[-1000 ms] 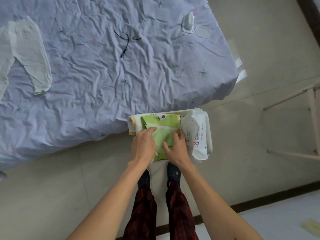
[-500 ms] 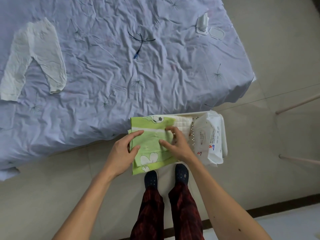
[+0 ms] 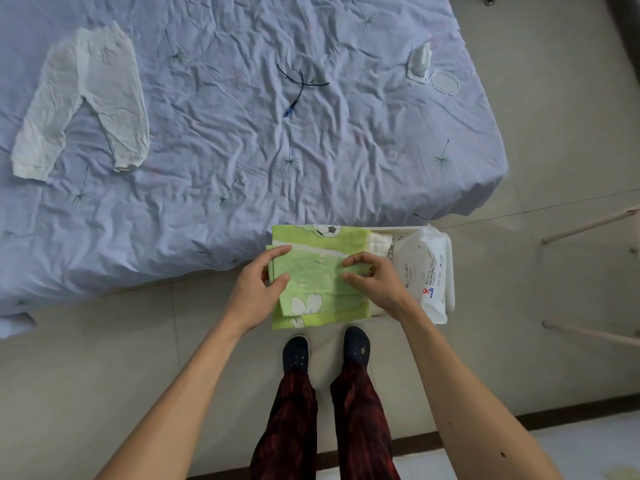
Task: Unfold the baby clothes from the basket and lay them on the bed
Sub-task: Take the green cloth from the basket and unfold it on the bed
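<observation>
At frame centre, our left hand (image 3: 258, 291) and right hand (image 3: 375, 282) pinch the folded green printed baby garment (image 3: 318, 271) above the white plastic basket (image 3: 449, 244).

A folded green baby garment (image 3: 317, 282), printed with a football and white shapes, is lying flat between the left hand (image 3: 258, 292) and the right hand (image 3: 375, 282), each pinching one side edge. It is covering the part of the white basket (image 3: 401, 229) just beyond the right hand. White baby trousers (image 3: 83, 102) are lying spread out on the lilac bed (image 3: 242, 161), well beyond the left hand and off to its left
</observation>
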`<state>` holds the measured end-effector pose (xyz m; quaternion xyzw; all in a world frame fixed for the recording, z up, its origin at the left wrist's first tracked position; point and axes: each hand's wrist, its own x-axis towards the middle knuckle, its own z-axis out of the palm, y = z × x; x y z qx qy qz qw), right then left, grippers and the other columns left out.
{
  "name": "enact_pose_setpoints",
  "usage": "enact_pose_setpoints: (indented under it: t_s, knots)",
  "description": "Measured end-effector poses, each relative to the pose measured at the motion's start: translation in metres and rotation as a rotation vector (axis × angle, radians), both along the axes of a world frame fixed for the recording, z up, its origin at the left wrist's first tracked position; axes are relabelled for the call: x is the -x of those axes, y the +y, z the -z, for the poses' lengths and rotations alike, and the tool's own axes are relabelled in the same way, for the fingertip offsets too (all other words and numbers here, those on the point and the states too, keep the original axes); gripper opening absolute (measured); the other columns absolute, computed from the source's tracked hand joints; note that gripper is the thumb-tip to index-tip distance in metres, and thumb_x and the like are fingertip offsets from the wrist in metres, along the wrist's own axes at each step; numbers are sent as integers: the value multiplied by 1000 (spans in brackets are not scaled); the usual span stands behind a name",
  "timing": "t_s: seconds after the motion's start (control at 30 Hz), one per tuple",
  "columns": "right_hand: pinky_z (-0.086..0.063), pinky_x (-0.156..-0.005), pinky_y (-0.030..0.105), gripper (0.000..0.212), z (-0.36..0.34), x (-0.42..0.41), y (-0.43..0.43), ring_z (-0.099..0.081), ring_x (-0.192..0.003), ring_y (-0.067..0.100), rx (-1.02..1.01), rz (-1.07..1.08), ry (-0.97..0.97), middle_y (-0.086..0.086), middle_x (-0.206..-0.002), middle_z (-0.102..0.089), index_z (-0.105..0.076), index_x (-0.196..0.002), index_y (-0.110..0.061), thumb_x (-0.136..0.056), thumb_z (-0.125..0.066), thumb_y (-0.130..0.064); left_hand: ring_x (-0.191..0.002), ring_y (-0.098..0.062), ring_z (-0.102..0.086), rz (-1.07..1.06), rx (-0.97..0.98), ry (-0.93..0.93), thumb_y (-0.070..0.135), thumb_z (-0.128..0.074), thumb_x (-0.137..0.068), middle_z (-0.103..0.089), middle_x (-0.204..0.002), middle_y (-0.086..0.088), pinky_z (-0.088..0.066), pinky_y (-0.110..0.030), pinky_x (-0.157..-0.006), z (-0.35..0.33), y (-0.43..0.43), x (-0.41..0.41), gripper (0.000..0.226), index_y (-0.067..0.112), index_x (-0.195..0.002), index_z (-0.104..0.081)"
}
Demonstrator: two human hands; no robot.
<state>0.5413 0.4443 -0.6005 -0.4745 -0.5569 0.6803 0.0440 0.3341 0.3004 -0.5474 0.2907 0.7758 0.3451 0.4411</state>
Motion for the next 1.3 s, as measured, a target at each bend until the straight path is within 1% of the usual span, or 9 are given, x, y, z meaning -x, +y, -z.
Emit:
enact_pose_setpoints:
  t_s: [0.07,0.17,0.27,0.37,0.47,0.67,0.9,1.03,1.3]
  knots:
    - [-54,-74,32,21,-23,1,5,-60,-80,23,-3,7,27,2,-100,-67,-70,-109,-5,-89,-75,-1,-130,-12,-58,-64,-11,-41,2,-66,-95,-63,-139,7,-43,-43,-117,-15,1,6,51,33,-135,-61]
    - [-60,-81,34,24,-66,7,18,-68,-85,24,-43,-2,75,2,-104,-69,-68,-112,-5,-89,-73,2,-119,-10,-66,-121,-64,-78,0,-67,-94,-68,-129,12,-51,-41,-109,-50,5,16,54,43,-127,-62]
    - [-63,-74,35,26,-117,19,34,-73,-85,21,-86,-41,127,-1,-102,-71,-69,-113,-11,-89,-74,-1,-104,-6,-73,-150,-144,-97,-1,-71,-91,-74,-114,17,-61,-29,-89,-95,8,29,59,48,-123,-62]
    - [-60,-67,30,30,-173,37,47,-72,-76,11,-134,-116,171,-2,-103,-71,-68,-114,-17,-89,-73,-1,-110,-8,-71,-145,-215,-59,0,-74,-89,-68,-129,11,-61,-25,-85,-145,10,45,60,48,-124,-60]
    - [-64,-74,38,33,-225,59,52,-73,-80,15,-195,-184,225,-1,-108,-71,-68,-113,-20,-89,-72,2,-116,-12,-70,-153,-286,-12,0,-74,-89,-62,-141,3,-59,-29,-93,-192,1,64,61,40,-132,-58]
    - [-55,-61,21,36,-299,119,42,-68,-63,4,-331,-321,256,-16,-58,-64,-63,-123,-16,-92,-69,2,-115,-10,-70,-189,-382,91,1,-72,-92,-61,-143,6,-59,-24,-91,-258,-37,115,62,36,-140,-57]
    - [-55,-61,19,40,-334,216,2,-69,-64,0,-433,-330,262,-23,-60,-65,-62,-125,-17,-91,-71,2,-111,-11,-71,-240,-436,119,1,-69,-94,-64,-137,9,-59,-31,-94,-280,-75,203,63,39,-142,-55]
    - [-53,-60,13,42,-342,271,-17,-67,-64,-4,-495,-283,251,-29,-65,-64,-64,-124,-22,-89,-74,-1,-120,-13,-66,-181,-446,98,4,-73,-91,-60,-140,12,-55,-36,-101,-286,-84,268,69,46,-141,-52]
    - [-53,-63,16,47,-337,344,-16,-64,-65,-2,-495,-213,225,-26,-68,-61,-61,-130,-24,-89,-73,-5,-148,-11,-39,-43,-391,127,4,-72,-91,-42,-157,17,-31,-48,-124,-283,-65,359,75,34,-153,-42]
